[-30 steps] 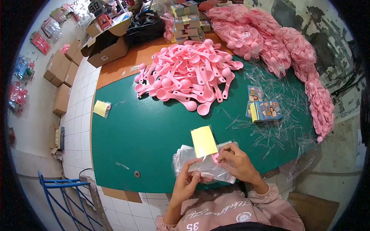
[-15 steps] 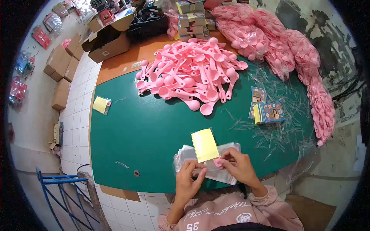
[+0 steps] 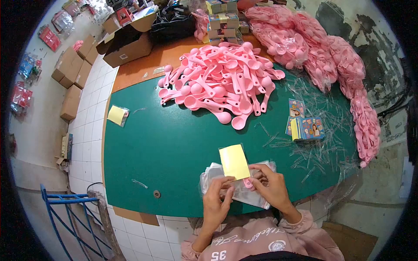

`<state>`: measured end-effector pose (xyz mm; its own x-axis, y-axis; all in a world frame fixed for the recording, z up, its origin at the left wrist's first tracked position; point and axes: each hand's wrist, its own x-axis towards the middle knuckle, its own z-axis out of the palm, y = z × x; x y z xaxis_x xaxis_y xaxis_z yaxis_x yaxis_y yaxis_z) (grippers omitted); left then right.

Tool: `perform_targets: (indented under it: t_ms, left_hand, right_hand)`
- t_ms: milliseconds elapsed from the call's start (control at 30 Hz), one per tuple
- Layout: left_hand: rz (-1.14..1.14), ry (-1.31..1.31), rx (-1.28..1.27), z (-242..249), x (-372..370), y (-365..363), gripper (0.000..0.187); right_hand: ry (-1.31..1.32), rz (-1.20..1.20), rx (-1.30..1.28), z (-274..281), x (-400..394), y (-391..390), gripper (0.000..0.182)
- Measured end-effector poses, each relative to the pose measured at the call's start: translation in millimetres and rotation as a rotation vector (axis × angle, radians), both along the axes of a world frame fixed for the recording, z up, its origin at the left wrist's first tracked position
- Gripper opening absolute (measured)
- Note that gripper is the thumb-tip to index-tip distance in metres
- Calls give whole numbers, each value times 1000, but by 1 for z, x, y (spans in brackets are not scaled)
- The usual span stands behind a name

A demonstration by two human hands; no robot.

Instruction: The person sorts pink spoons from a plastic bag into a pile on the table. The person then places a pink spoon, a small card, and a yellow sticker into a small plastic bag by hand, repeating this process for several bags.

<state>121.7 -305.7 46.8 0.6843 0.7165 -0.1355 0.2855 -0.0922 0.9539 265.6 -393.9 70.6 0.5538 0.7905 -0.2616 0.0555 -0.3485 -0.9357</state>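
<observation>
A clear plastic bag with a yellow card point(image 3: 235, 162) inside is between my hands, over a stack of clear bags point(image 3: 211, 175). At its lower left corner, my left hand point(image 3: 217, 196) is closed in a pinch on the bag. My right hand point(image 3: 273, 188) pinches the lower right side, beside a pink piece point(image 3: 248, 183) that looks like part of a measuring spoon. How far this piece sits inside the bag is hidden by the fingers. Beyond the hands lies a big heap of pink measuring spoons point(image 3: 226, 78).
A packet with a yellow card point(image 3: 116, 115) lies at the left edge of the green table point(image 3: 148, 148). Printed cards point(image 3: 310, 129) and scattered clear strips point(image 3: 311, 152) are on the right. Bagged spoons point(image 3: 318, 56) line the back right; an open carton point(image 3: 128, 50) stands back left.
The view has shifted slightly, so everything appears a little further right. Both hands stay at the bag's lower edge, and the right fingers have moved up along its side.
</observation>
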Motion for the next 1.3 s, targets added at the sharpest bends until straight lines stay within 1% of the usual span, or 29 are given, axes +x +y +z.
perform_targets:
  t_ms: [100, 133, 200, 233, 267, 300, 333, 400, 433, 500, 533, 567, 600, 633, 667, 700, 733, 800, 833, 900, 933, 1000, 1033, 1100, 1133, 1200, 1233, 1267, 1300]
  left_hand:
    - [40, -3, -43, 12, 4, 3, 27]
    - [30, 7, 22, 14, 2, 7, 30]
    - [67, -13, 194, 17, -2, 23, 34]
    - [115, -42, 303, 17, -5, 36, 34]
    - [189, 19, 377, 20, -8, 49, 34]
    - [334, 21, 483, 21, -6, 60, 31]
    - [329, 14, 491, 24, -4, 68, 31]
    - [424, 294, 1046, 29, 0, 78, 29]
    - [308, 215, 947, 29, 6, 73, 25]
    - [-142, 70, 723, 23, 23, 61, 24]
    - [-330, 73, 626, 18, 34, 49, 27]
    - [-425, 2, 676, 0, 44, 39, 30]
    - [-427, 0, 677, -1, 52, 32, 30]
    - [-468, 38, 780, -2, 59, 27, 31]
    - [-509, 75, 882, -2, 63, 26, 32]
    - [-520, 31, 852, -5, 65, 29, 29]
    - [-520, 33, 848, -6, 64, 33, 29]
    - [-554, 61, 681, -8, 63, 39, 24]
    - [-550, 61, 676, -8, 63, 40, 24]
    - [-548, -16, 508, -8, 63, 41, 16]
    - [-546, -19, 504, -6, 63, 42, 16]
    - [-532, -71, 639, 2, 63, 43, 12]
    - [-532, -72, 636, 5, 62, 44, 12]
    - [-502, -117, 560, 8, 61, 47, 10]
    - [-501, -113, 559, 8, 60, 49, 10]
    - [-561, -187, 217, 6, 58, 52, 11]
    - [-562, -185, 217, 8, 56, 52, 11]
    - [-570, -168, 21, 11, 54, 52, 13]
    - [-574, -149, -173, 13, 53, 52, 14]
  right_hand:
    - [1, 45, -28, -2, 4, -1, 29]
    - [-1, 44, -26, -1, 8, -1, 29]
    - [-365, 194, 11, 3, 22, 5, 27]
    - [-366, 191, 11, 5, 32, 11, 27]
    - [-495, 184, 69, 5, 44, 21, 26]
    - [-626, 173, 131, 5, 57, 32, 25]
    - [-652, 160, 167, 6, 69, 44, 22]
    - [-770, 126, 196, -2, 93, 73, 21]
    - [-860, 104, 185, -12, 104, 88, 22]
    - [-978, -41, 228, -20, 111, 117, 24]
    - [-976, -41, 227, -27, 113, 128, 24]
    - [-958, -76, 165, -34, 116, 139, 27]
    - [-940, -111, 104, -35, 118, 144, 30]
    - [-940, -112, 102, -34, 120, 144, 30]
    - [-796, -79, 40, -27, 120, 142, 32]
    - [-651, -46, -20, -22, 120, 141, 34]
    - [-649, -43, -23, -20, 121, 136, 34]
    - [-156, 30, 311, -13, 124, 114, 36]
    - [-174, 91, 246, -2, 126, 97, 34]
    - [-126, -16, 349, 13, 112, 71, 20]
    - [-127, -13, 344, 20, 105, 58, 20]
    - [186, -197, 297, 32, 92, 31, 18]
    - [186, -197, 294, 37, 85, 19, 18]
    - [-222, -160, 179, 42, 72, 0, 20]
    - [-219, -159, 179, 41, 65, -5, 20]
    - [-209, -251, 213, 40, 54, -13, 20]
    - [-82, -309, 302, 41, 48, -14, 20]
    - [-82, -310, 303, 40, 44, -14, 20]
    - [-153, -355, 354, 38, 40, -14, 20]
